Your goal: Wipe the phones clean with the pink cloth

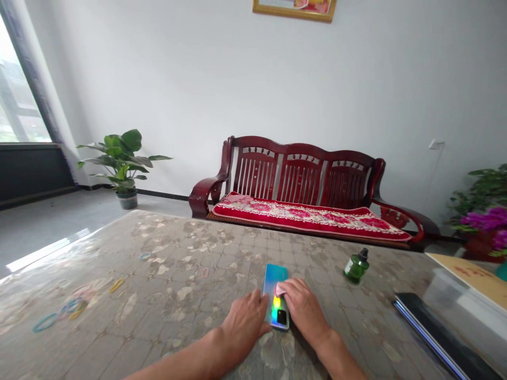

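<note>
A smartphone with a shiny blue, rainbow-reflecting back lies face down on the patterned tablecloth, its dark camera block at the end closer to me. My left hand grips its left side, fingers along the edge and thumb by the near corner. Pinched in the fingers of my right hand is a small pale pink cloth, pressed against the phone's back near its right edge. Part of the cloth is hidden under those fingers. A green bottle with a black cap stands beyond my right hand.
Several coloured rubber bands lie at the left of the table. On the right are a dark folder and a clear plastic box. A wooden bench and a potted plant stand beyond the table.
</note>
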{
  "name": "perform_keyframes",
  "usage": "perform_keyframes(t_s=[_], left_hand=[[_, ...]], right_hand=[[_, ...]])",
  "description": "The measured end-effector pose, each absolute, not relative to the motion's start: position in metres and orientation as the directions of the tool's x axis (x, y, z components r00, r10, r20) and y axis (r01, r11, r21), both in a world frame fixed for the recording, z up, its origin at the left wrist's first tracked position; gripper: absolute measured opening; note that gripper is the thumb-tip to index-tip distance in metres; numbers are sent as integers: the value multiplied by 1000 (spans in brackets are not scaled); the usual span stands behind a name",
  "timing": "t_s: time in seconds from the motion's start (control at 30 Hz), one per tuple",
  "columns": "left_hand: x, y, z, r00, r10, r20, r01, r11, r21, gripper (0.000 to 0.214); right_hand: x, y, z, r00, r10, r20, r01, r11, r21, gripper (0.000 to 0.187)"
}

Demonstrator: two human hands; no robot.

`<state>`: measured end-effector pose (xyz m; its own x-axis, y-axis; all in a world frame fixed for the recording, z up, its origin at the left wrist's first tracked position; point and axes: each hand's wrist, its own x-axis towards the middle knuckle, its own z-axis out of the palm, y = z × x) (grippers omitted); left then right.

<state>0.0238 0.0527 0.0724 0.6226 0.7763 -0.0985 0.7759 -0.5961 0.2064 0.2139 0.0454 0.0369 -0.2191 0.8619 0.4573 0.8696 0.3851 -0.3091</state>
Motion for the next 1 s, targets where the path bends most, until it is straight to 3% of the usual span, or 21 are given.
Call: perform_keyframes(t_s=[0.3,0.77,1.0], left_hand=[[10,64,40,774,614,151,563,-778,278,23],[10,64,47,834,537,127,519,-842,148,22],[11,66,37,810,565,156,529,-819,221,26]], right_hand=[[215,41,46,-276,878,392,892,385,-235,24],[218,98,57,-164,948,274,961,217,-173,29],[217,68,52,-270,915,299,929,329,-168,28]])
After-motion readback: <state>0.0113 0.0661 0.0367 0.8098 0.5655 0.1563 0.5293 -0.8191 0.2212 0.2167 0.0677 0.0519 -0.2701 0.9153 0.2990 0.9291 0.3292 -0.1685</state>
